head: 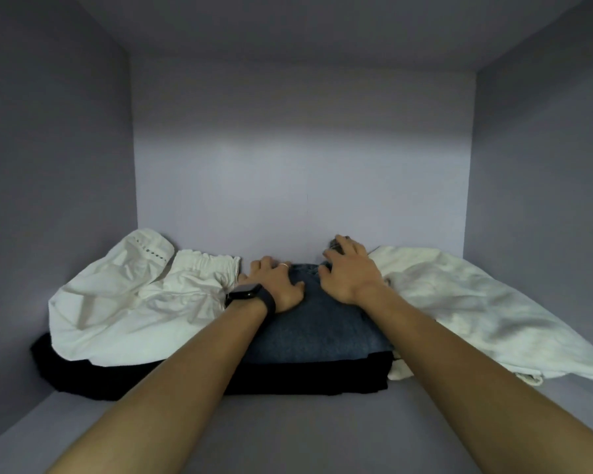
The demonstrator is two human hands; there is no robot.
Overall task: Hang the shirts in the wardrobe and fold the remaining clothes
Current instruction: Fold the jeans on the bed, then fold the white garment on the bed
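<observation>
I look into a pale lilac wardrobe compartment. A folded blue denim garment (317, 326) lies in the middle, on top of a folded black garment (288, 378). My left hand (276, 283), with a dark watch on the wrist, rests on the denim's far left part, fingers spread. My right hand (351, 270) lies on the denim's far right part, fingertips near the back wall. A crumpled white garment (134, 302) with a gathered waistband lies at the left, partly over the black one. Another white garment (476, 309) spreads at the right.
The compartment's back wall (302, 165) stands just behind the clothes, and side walls close in left and right. The shelf floor (288, 432) in front of the clothes is bare lilac board under my forearms.
</observation>
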